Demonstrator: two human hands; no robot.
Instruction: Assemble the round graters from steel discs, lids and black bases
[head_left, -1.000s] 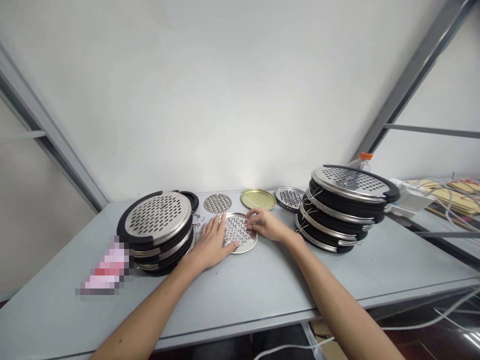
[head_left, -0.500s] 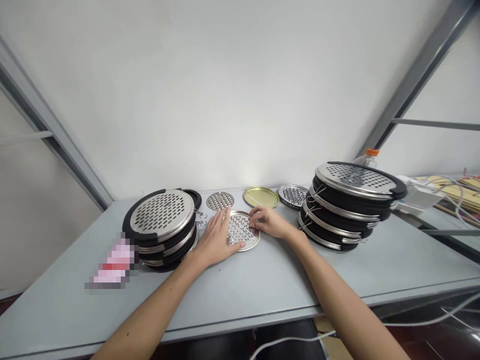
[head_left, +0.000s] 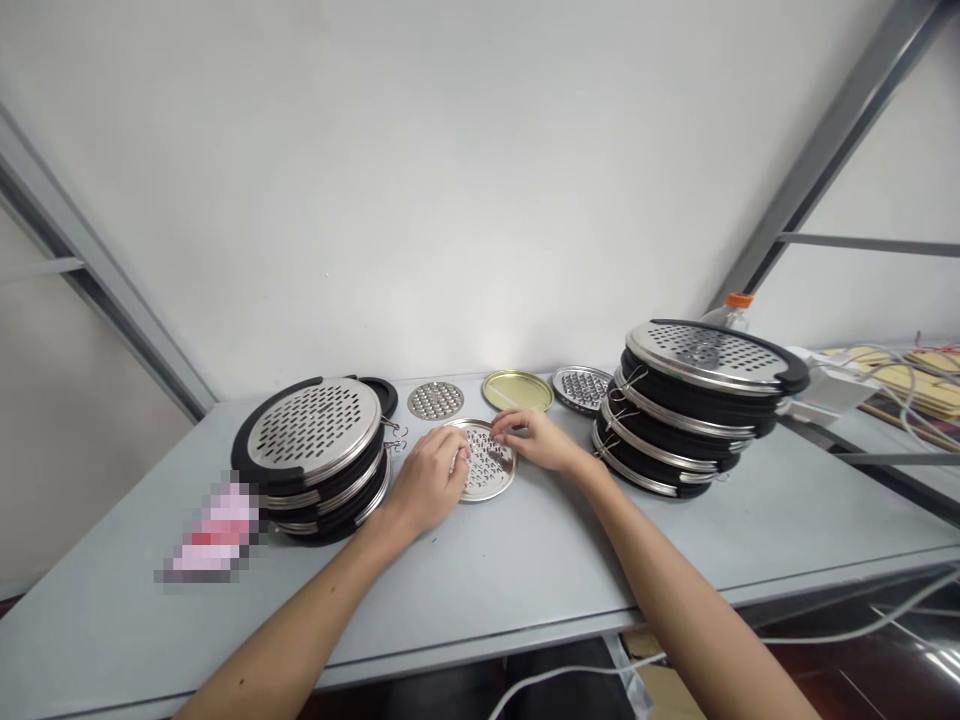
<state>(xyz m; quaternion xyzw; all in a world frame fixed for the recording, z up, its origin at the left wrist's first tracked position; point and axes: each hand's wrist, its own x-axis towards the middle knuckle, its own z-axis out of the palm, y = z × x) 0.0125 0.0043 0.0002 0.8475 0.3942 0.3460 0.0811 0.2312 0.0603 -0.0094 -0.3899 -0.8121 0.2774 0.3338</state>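
Note:
A round perforated metal disc (head_left: 487, 465) lies flat on the grey table (head_left: 525, 570) in front of me. My left hand (head_left: 427, 480) rests at the disc's left edge with its fingers curled onto the rim. On the far right rim, my right hand (head_left: 534, 438) pinches the disc with closed fingertips. A stack of black-rimmed round graters (head_left: 315, 455) stands just left of my left hand. A taller stack of the same graters (head_left: 694, 405) stands to the right of my right hand.
Behind the disc lie a small perforated disc (head_left: 435, 400), a gold lid (head_left: 517, 390) and another perforated disc (head_left: 579, 387). A bottle with an orange cap (head_left: 729, 310) stands behind the right stack. Cables and a white box (head_left: 825, 392) lie at far right.
My left hand's fingers, spread flat over the disc before, have pulled back and curled at its left rim. My right hand stays on the far right rim.

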